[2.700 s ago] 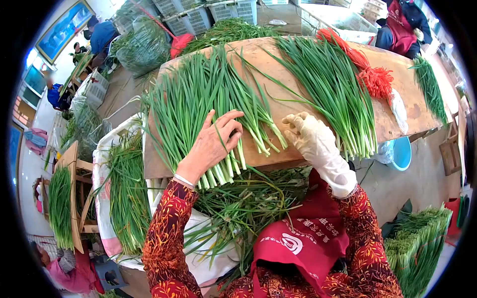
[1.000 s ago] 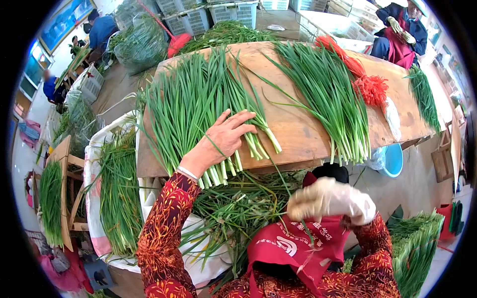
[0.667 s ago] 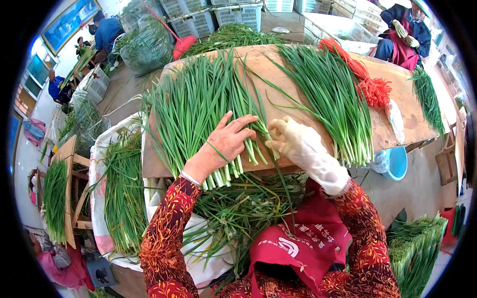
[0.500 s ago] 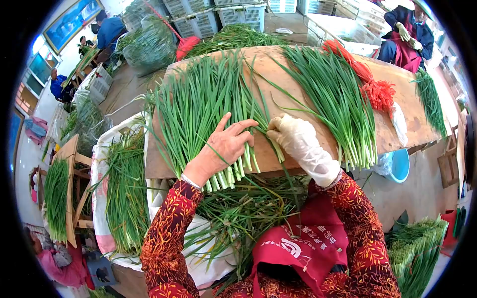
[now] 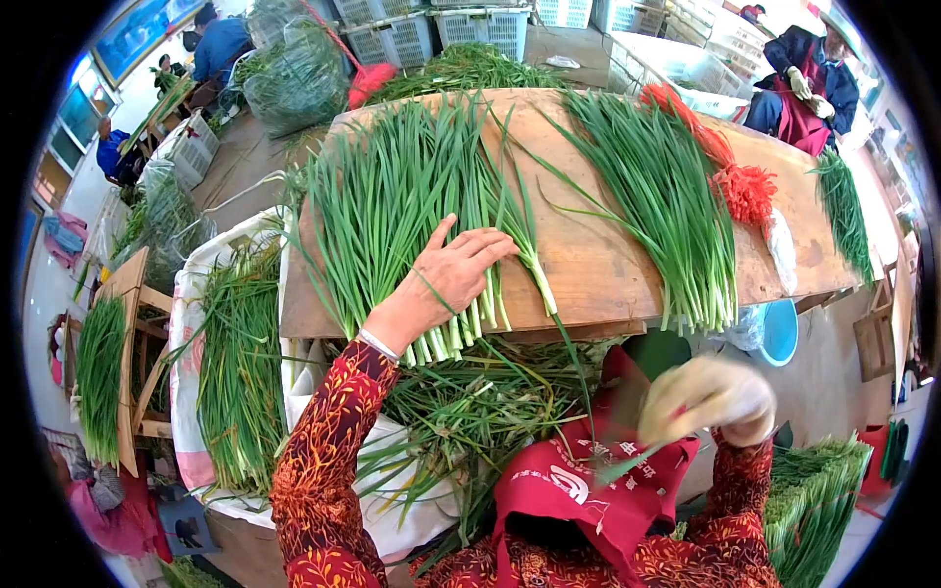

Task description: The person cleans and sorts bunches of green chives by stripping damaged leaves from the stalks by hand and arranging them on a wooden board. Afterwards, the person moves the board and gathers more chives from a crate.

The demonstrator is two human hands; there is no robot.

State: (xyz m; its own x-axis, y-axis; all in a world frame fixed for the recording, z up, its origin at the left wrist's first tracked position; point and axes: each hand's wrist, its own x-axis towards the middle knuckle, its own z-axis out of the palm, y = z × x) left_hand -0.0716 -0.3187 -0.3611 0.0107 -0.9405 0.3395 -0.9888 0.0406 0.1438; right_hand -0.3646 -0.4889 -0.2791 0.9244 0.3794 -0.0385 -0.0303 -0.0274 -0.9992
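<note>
My bare left hand lies over the lower stems of a wide spread of garlic chives, its fingers stretched out. A few chive stalks lie apart beside its fingertips. My gloved right hand, smeared by motion, is off the board above the red apron. Its fingers look closed on a blurred green chive leaf. Another neat bunch of chives rests farther right on the wooden board.
Red ties lie beyond the right bunch. Loose trimmed leaves are heaped below the board's near edge. A white sack of chives stands left, a blue bucket right. Several people work around the room; one person sits at far right.
My right hand has moved from the stalks on the board back and right, over the apron. The left hand stays on the chives, its fingers slightly flatter.
</note>
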